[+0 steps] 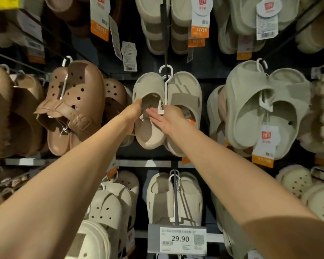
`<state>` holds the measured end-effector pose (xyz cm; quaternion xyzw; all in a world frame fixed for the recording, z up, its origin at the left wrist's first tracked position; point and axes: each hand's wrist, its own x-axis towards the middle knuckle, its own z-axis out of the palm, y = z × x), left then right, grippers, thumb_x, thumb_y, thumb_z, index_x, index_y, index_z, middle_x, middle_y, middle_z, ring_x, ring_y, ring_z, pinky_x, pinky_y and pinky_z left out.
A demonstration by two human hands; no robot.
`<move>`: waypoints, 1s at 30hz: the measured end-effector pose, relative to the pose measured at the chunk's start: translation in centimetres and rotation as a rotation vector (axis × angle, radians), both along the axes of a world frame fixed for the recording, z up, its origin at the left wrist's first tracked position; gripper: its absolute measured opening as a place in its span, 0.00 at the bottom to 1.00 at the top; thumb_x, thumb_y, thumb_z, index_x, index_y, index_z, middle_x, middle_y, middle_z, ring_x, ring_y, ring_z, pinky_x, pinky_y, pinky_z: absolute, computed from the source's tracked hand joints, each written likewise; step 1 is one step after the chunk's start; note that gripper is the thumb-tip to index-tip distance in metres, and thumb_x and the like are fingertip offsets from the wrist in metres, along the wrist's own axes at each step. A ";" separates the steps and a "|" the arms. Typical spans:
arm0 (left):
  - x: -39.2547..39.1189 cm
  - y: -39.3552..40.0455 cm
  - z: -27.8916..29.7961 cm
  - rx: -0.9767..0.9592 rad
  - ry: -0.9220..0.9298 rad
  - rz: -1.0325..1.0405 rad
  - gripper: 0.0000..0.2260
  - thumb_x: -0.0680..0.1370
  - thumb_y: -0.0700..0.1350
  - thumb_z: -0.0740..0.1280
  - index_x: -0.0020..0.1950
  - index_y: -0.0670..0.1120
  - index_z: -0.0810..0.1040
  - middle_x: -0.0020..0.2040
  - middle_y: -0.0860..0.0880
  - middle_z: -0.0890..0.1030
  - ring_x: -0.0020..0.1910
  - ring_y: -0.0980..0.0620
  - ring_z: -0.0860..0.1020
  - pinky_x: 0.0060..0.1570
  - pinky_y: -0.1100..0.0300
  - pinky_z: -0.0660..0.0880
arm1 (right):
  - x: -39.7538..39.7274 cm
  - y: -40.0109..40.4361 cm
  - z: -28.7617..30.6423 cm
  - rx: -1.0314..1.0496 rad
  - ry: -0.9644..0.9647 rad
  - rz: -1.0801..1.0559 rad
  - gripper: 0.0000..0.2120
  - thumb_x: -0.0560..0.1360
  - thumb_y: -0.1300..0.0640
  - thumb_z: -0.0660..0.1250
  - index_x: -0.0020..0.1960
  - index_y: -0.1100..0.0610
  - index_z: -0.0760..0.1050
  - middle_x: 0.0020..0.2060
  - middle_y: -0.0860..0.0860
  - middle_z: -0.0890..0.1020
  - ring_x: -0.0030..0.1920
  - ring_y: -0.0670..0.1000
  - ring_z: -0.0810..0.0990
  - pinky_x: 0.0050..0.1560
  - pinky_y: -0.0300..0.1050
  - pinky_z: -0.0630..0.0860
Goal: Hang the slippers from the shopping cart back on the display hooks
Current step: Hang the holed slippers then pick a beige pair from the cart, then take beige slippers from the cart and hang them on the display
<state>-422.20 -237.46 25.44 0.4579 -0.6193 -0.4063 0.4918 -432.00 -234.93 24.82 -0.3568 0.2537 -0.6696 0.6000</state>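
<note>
Beige slipper pair hangs heel-down, long axis vertical, its white hanger on the display hook; left hand grips the left slipper's strap, right hand flat, fingers straight, beneath the hanger.

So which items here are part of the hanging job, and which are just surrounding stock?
In play:
beige foam slipper pair
its white plastic hanger
left hand
right hand

Surrounding:
brown perforated clogs
pale green slides
29.90 price tag

You face a dark display wall with black hook rails, a grey shelf strip and a 29.90 price tag.
</note>
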 end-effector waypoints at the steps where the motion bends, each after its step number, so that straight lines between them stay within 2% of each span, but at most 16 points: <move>1: -0.2 -0.2 -0.5 0.022 -0.023 -0.009 0.23 0.81 0.60 0.46 0.63 0.47 0.70 0.60 0.45 0.74 0.54 0.46 0.74 0.58 0.52 0.70 | -0.4 0.0 -0.3 0.003 0.038 -0.046 0.22 0.83 0.56 0.41 0.73 0.63 0.56 0.67 0.62 0.69 0.65 0.60 0.73 0.62 0.47 0.68; 4: -0.6 -0.4 -1.5 0.086 -0.017 0.036 0.26 0.80 0.61 0.47 0.68 0.46 0.67 0.65 0.43 0.72 0.62 0.43 0.71 0.64 0.45 0.68 | -0.7 0.4 -1.1 0.005 0.101 -0.116 0.20 0.83 0.58 0.42 0.73 0.61 0.54 0.66 0.63 0.71 0.63 0.59 0.74 0.63 0.48 0.69; 6: -0.8 0.2 -1.8 0.083 -0.026 0.071 0.25 0.80 0.60 0.48 0.68 0.45 0.67 0.64 0.43 0.73 0.59 0.44 0.72 0.61 0.47 0.68 | -0.7 1.2 -1.4 0.013 0.170 -0.158 0.20 0.82 0.60 0.43 0.73 0.60 0.53 0.65 0.64 0.72 0.62 0.60 0.76 0.62 0.48 0.70; 8: -0.9 1.1 -1.7 0.044 -0.062 0.123 0.24 0.81 0.57 0.48 0.68 0.42 0.66 0.61 0.43 0.73 0.55 0.44 0.72 0.57 0.51 0.68 | -0.3 2.1 -1.4 0.030 0.247 -0.140 0.19 0.82 0.62 0.46 0.72 0.61 0.57 0.65 0.64 0.72 0.61 0.60 0.76 0.61 0.45 0.71; 9: -0.9 1.7 -1.5 0.004 -0.093 0.159 0.24 0.82 0.55 0.48 0.69 0.40 0.66 0.61 0.42 0.73 0.56 0.44 0.72 0.56 0.53 0.68 | -0.1 2.5 -1.3 0.031 0.314 -0.157 0.18 0.82 0.61 0.49 0.71 0.62 0.60 0.63 0.64 0.73 0.56 0.59 0.79 0.56 0.42 0.74; 11: -0.5 3.0 -0.9 -0.087 -0.157 0.208 0.24 0.82 0.54 0.49 0.69 0.38 0.67 0.64 0.40 0.73 0.60 0.43 0.73 0.55 0.55 0.68 | 0.6 3.1 -1.2 0.015 0.566 -0.343 0.18 0.79 0.58 0.58 0.66 0.64 0.67 0.53 0.62 0.79 0.42 0.57 0.82 0.37 0.42 0.78; 12: -0.2 4.1 -0.7 -0.121 -0.191 0.216 0.23 0.82 0.53 0.50 0.69 0.38 0.67 0.64 0.40 0.73 0.62 0.42 0.73 0.54 0.56 0.69 | 1.0 3.8 -1.0 -0.008 0.696 -0.442 0.19 0.77 0.55 0.62 0.64 0.64 0.68 0.51 0.60 0.80 0.41 0.57 0.82 0.34 0.43 0.77; 15: 0.8 7.8 -0.2 -0.302 -0.343 0.287 0.20 0.82 0.48 0.51 0.66 0.36 0.69 0.64 0.37 0.73 0.63 0.39 0.72 0.58 0.52 0.69 | 1.8 7.4 0.0 -0.140 0.978 -0.588 0.24 0.75 0.51 0.65 0.66 0.62 0.63 0.56 0.57 0.77 0.51 0.56 0.79 0.39 0.45 0.76; 18: 2.7 14.0 -0.7 -0.611 -0.608 0.390 0.17 0.82 0.44 0.50 0.63 0.38 0.71 0.62 0.39 0.73 0.61 0.41 0.72 0.61 0.47 0.69 | 2.6 12.7 0.3 -0.360 1.162 -0.696 0.27 0.75 0.50 0.66 0.69 0.58 0.60 0.62 0.55 0.72 0.60 0.55 0.73 0.52 0.46 0.73; 20: 4.6 18.2 -1.5 -0.767 -0.702 0.491 0.15 0.82 0.47 0.52 0.63 0.42 0.71 0.60 0.43 0.74 0.56 0.47 0.73 0.54 0.54 0.70 | 3.4 16.5 -0.3 -0.474 1.264 -0.807 0.30 0.74 0.50 0.67 0.71 0.57 0.59 0.67 0.55 0.68 0.66 0.54 0.68 0.60 0.47 0.69; 22: 6.8 22.1 -2.5 -0.870 -0.822 0.639 0.14 0.81 0.50 0.54 0.62 0.46 0.71 0.57 0.45 0.75 0.52 0.49 0.73 0.47 0.59 0.67 | 4.4 20.3 -1.5 -0.556 1.319 -0.882 0.33 0.74 0.50 0.67 0.73 0.56 0.56 0.70 0.54 0.64 0.70 0.53 0.62 0.66 0.46 0.63; 24: 9.4 26.4 -4.0 -0.910 -0.935 0.755 0.14 0.80 0.50 0.55 0.60 0.46 0.72 0.54 0.46 0.76 0.51 0.46 0.75 0.43 0.55 0.69 | 5.6 24.0 -3.3 -0.617 1.331 -0.864 0.34 0.75 0.50 0.66 0.75 0.55 0.54 0.71 0.54 0.61 0.71 0.52 0.59 0.68 0.43 0.59; 26: 12.1 31.3 -5.6 -0.924 -1.030 0.824 0.15 0.78 0.51 0.54 0.55 0.45 0.75 0.48 0.45 0.79 0.45 0.43 0.78 0.37 0.52 0.72 | 7.1 27.3 -5.8 -0.672 1.343 -0.832 0.34 0.75 0.50 0.66 0.75 0.54 0.54 0.70 0.52 0.62 0.70 0.50 0.58 0.66 0.36 0.55; 30: 16.6 41.0 -9.2 -0.781 -1.137 0.924 0.15 0.75 0.50 0.54 0.46 0.45 0.78 0.39 0.47 0.81 0.37 0.42 0.79 0.28 0.54 0.72 | 11.9 33.0 -10.8 -0.833 1.265 -0.731 0.30 0.73 0.51 0.68 0.72 0.57 0.62 0.65 0.54 0.68 0.64 0.48 0.61 0.59 0.28 0.51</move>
